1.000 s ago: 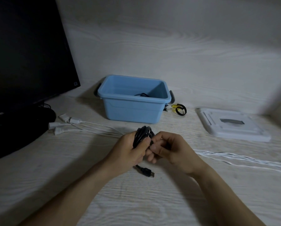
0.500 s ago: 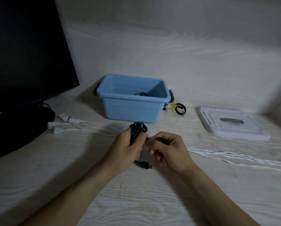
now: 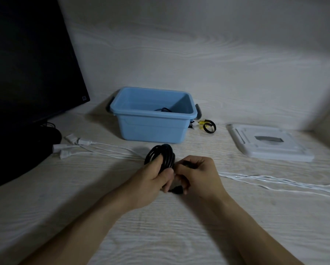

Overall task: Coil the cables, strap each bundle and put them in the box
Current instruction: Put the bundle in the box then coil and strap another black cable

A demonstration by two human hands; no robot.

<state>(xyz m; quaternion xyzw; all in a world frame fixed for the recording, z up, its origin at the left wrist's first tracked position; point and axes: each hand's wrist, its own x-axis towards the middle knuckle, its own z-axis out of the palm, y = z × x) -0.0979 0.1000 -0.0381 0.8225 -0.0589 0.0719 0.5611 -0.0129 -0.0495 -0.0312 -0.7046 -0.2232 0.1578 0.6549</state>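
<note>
Black cable (image 3: 161,155), glossy and coiled in round loops, sat at the centre of the pale wood-grain desk (image 3: 64,197), gripped by the left hand (image 3: 152,180); the right hand (image 3: 198,175) pinched its loose end. At twelve o'clock stood the smooth blue plastic box (image 3: 150,127); at two, a flat white lid (image 3: 269,144).
</note>
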